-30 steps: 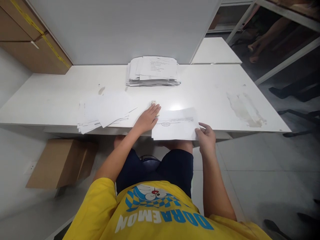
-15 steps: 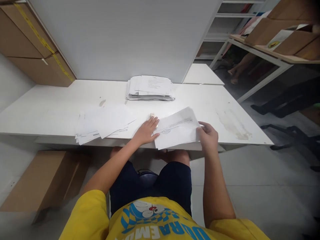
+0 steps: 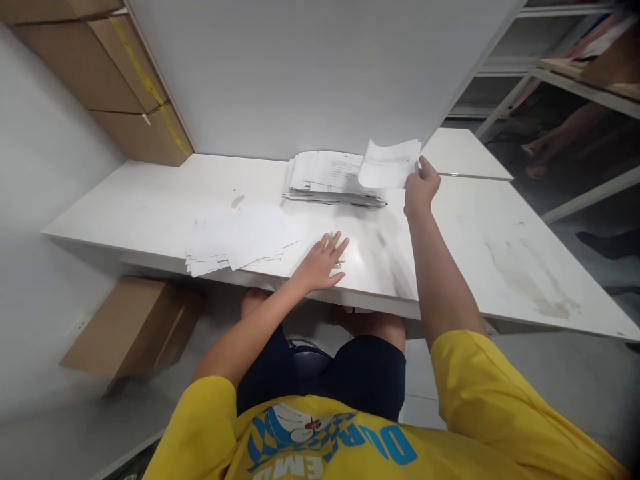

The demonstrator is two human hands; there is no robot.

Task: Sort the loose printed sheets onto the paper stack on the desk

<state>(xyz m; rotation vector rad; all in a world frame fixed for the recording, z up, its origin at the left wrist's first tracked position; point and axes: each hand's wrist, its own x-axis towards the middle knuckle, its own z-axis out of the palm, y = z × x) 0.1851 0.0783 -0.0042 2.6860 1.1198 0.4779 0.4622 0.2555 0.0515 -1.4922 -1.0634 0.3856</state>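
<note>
My right hand [image 3: 423,185] grips the right edge of several printed paper sheets [image 3: 390,165], held raised at the right end of a thick paper stack [image 3: 325,175]. The sheets curl and hide that end of the stack; whether they touch it I cannot tell. My left hand [image 3: 320,263] lies on the white table [image 3: 360,283] with fingers spread. Under its fingers shows part of a small pale object [image 3: 341,257] with a shiny tip, mostly covered. Left of this hand, loose sheets [image 3: 245,237] lie fanned out near the front edge.
Cardboard boxes [image 3: 143,100] stand at the back left, against a grey panel [image 3: 320,73]. Another carton [image 3: 125,327] is on the floor under the table's left side. Brownish stains [image 3: 535,277] mark the right of the tabletop. A person's legs [image 3: 560,140] show at the far right.
My right hand has lifted the sheets off the table front and carried them back to the stack. My left hand has let go of them and stays on the small object. The view has shifted.
</note>
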